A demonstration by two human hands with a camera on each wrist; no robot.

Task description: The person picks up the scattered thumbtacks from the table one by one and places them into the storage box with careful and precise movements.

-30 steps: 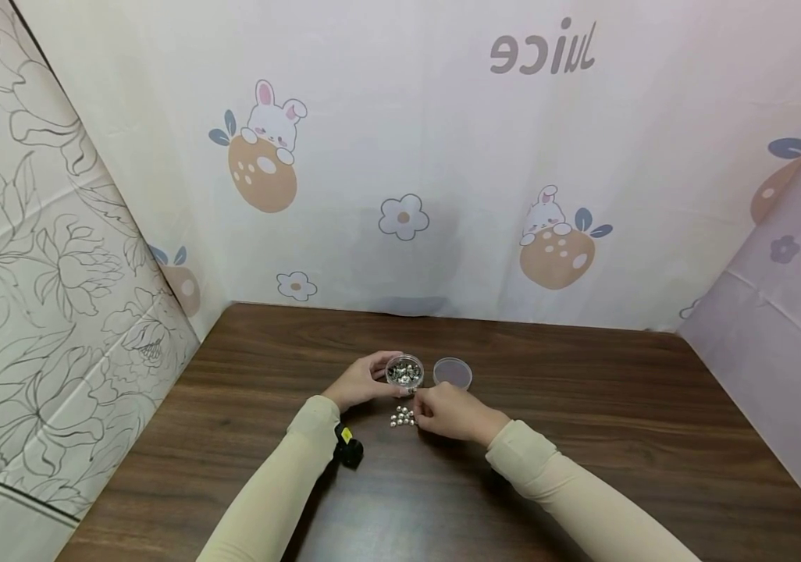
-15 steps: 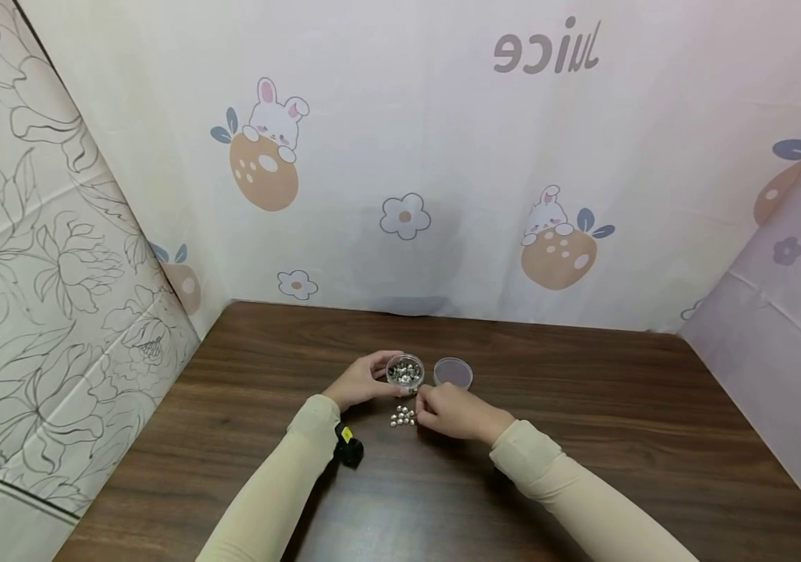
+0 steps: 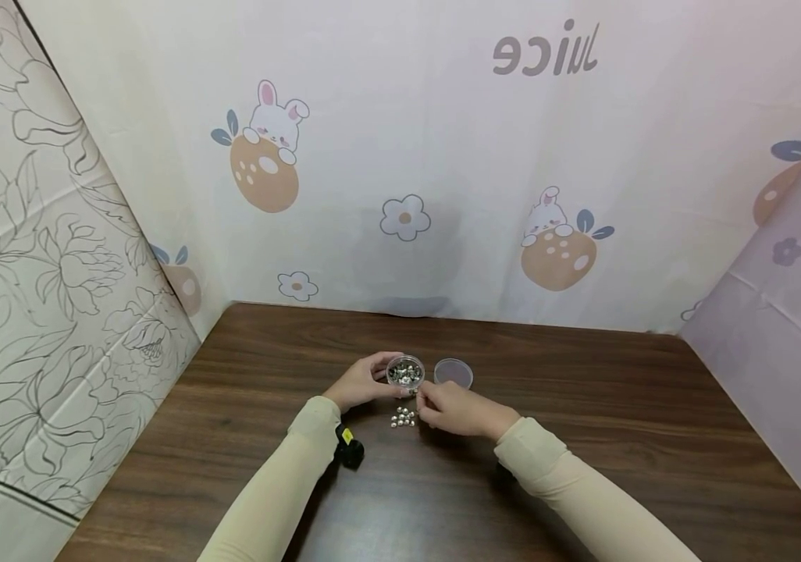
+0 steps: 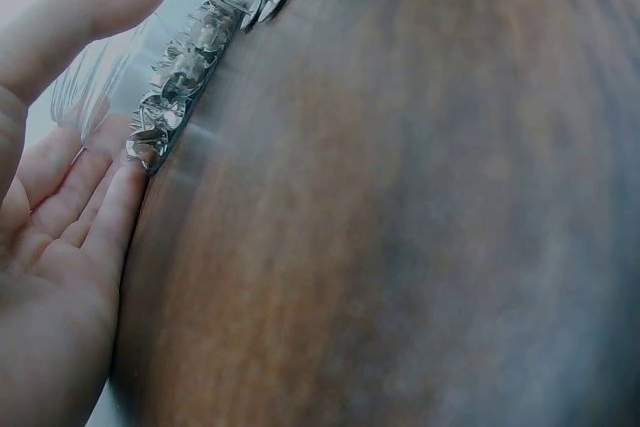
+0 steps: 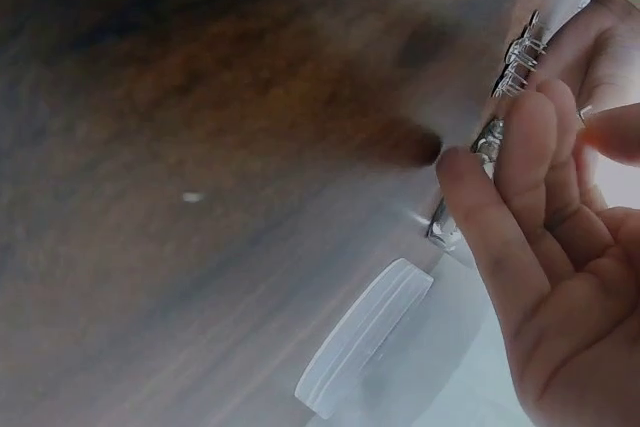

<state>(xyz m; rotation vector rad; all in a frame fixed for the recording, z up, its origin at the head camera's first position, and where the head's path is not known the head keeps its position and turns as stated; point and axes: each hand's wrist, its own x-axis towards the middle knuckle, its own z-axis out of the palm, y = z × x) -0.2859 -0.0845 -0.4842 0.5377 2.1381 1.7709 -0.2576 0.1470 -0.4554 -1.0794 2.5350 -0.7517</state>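
My left hand [image 3: 361,383] holds a round clear container [image 3: 405,371] with small silver tacks in it, thumb on the near side and fingers behind. In the left wrist view the thumb and fingers of my left hand [image 4: 60,197] lie around its clear wall, tacks [image 4: 178,82] showing inside. Several loose tacks [image 3: 403,417] lie on the table in front of the container, points up in the wrist views. Just right of them, my right hand [image 3: 458,410] pinches a small metal piece [image 5: 585,114] between thumb and finger, seen in the right wrist view.
A round clear lid [image 3: 453,373] lies on the brown wooden table [image 3: 583,406], right of the container and behind my right hand. A black device with a yellow label [image 3: 349,447] sits by my left wrist. Patterned curtains [image 3: 400,156] stand behind and at both sides.
My right hand has shifted slightly to the right, a little away from the loose tacks. The left hand and the container have stayed in place.
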